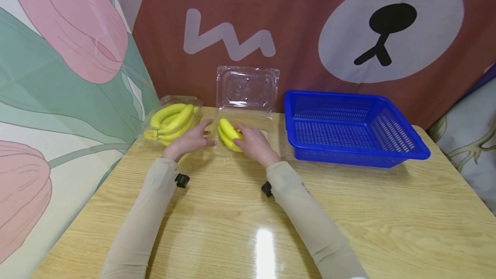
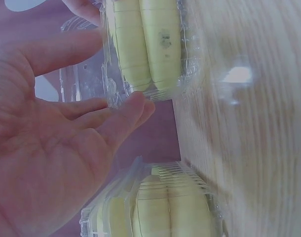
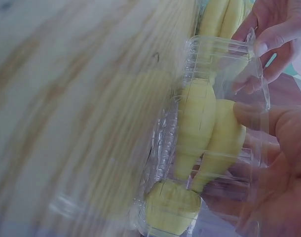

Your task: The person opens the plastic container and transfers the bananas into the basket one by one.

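My right hand curls over the bananas in the open clamshell mid-table; my left hand, fingers straight, steadies its left edge. The flimsy tray could slide or buckle under pressure.

Worktop: glossy wood-grain laminate. Clamshell box: clear shiny plastic. Basket: blue perforated plastic. Bananas: smooth, matt yellow.

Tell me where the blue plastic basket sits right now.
In the head view, the blue plastic basket sits on the wooden table at the person's right, just right of the open clear clamshell box.
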### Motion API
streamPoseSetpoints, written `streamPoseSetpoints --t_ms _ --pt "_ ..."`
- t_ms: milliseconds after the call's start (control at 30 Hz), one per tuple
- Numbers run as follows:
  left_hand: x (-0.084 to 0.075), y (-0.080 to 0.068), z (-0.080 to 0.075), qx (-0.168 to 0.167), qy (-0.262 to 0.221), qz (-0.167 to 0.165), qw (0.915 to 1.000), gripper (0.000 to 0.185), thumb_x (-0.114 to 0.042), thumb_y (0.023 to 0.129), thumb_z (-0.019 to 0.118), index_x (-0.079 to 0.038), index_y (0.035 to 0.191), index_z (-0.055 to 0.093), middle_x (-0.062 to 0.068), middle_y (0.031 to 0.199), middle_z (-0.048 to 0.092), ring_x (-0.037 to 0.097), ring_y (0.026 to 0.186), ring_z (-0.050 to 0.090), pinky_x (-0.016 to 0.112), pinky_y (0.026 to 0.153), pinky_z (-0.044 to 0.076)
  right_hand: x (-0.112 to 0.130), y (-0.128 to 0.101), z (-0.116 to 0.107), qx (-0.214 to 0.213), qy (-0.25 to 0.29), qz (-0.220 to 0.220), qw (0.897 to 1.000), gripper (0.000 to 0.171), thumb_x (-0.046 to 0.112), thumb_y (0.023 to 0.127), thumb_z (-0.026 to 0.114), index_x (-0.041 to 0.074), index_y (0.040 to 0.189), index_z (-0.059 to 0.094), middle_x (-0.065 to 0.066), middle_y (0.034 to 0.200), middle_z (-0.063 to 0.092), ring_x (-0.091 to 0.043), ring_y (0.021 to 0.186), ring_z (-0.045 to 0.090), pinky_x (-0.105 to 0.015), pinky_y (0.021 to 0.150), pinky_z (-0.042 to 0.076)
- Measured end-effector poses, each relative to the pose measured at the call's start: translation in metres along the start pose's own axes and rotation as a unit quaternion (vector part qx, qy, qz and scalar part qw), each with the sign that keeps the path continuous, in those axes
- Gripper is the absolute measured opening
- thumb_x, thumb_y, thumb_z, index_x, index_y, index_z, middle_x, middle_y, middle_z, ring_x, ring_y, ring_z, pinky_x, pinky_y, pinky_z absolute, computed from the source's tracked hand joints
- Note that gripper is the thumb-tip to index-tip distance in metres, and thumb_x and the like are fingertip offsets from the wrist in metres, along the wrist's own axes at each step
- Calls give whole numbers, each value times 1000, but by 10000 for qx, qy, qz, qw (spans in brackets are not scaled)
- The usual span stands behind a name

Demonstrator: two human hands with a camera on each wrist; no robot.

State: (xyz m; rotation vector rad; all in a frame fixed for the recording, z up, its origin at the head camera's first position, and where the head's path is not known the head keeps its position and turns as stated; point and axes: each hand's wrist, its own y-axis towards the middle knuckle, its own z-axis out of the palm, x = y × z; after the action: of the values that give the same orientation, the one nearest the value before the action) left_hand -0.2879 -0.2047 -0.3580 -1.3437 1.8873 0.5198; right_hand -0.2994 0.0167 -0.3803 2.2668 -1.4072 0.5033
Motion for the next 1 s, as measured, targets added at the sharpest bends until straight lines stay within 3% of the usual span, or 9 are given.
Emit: streamPoseSetpoints --t_ms 233,567,867,1000 --pt "1 2 0 -9 32 65 10000 80 -12 93 64 -1 155 15 27 156 23 45 137 34 54 112 33 0 -2 -3 -20 -127 -71 9999 45 20 96 65 7 138 53 -9 118 64 -22 97 59 -41 85 51" --pt "-2 -2 -1 101 -228 -65 9997 82 -12 92 64 -2 155 12 26 158 19 44 140 29 56 112 31 5 -7 -16 -244 171 -117 9995 47 19 97 63 10 141 51 -7 123 62 -20 98 58 -40 85 51" --pt "4 1 0 112 -251 -102 9996 82 -13 93 63 -5 156 12 20 160 16 41 141 28 55 112 32 17 -18 -44 -501 24 -316 9982 44 20 98 61 17 141 51 -3 114 64 -20 87 57 -38 73 51" --pt "3 1 0 122 -300 -106 9994 82 -13 93 64 -7 156 12 20 160 16 40 142 27 54 112 32 21 -23 -60 -791 -61 -637 9948 43 16 98 61 13 140 52 -6 120 62 -22 98 56 -38 83 49"
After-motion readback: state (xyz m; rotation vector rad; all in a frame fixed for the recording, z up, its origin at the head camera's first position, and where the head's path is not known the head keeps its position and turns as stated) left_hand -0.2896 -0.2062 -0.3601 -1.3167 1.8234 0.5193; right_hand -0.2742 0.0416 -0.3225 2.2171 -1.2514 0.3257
